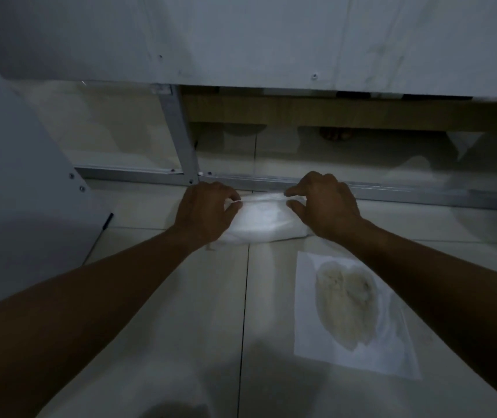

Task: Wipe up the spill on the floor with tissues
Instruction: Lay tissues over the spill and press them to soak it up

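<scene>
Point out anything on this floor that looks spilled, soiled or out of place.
One white tissue lies flat on the tiled floor under the right forearm, with a yellowish wet blotch soaked through its middle. Further off, the left hand and right hand pinch a second, clean tissue.

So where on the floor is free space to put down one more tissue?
Bare tile lies left of the dark grout line, under the left forearm, and between that line and the stained tissue. It is crowded near the metal rail, where the left hand and right hand pinch the white tissue pack.
</scene>
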